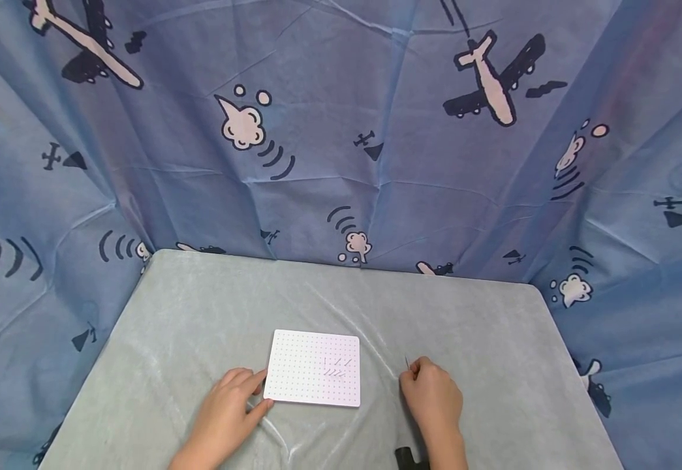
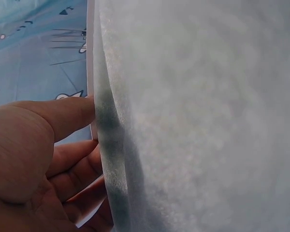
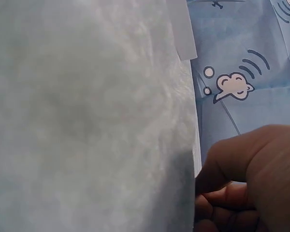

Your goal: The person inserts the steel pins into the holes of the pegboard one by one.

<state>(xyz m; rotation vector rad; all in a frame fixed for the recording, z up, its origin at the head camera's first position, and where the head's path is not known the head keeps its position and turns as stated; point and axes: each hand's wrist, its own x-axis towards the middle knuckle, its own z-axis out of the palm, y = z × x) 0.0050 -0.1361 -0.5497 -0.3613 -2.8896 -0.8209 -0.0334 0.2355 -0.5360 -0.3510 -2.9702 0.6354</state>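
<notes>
A white pegboard [image 1: 299, 367] with rows of small holes lies flat on the table. Several thin pins [image 1: 335, 372] stand in its right half; in the left wrist view these thin pins [image 2: 67, 47] stick out from the board's face. My left hand [image 1: 226, 408] holds the board's near left corner, thumb at the near edge and index finger at the left edge. To the right of the board, my right hand [image 1: 433, 395] pinches a thin pin [image 1: 408, 361] whose tip points up. The right wrist view shows the curled fingers [image 3: 222, 159], but the pin is hidden there.
A pale grey cloth covers the table [image 1: 211, 307]. Behind it and at both sides hangs a blue curtain [image 1: 317, 130] with printed planes and clouds. A black object [image 1: 409, 459] sits beside the right wrist at the front edge.
</notes>
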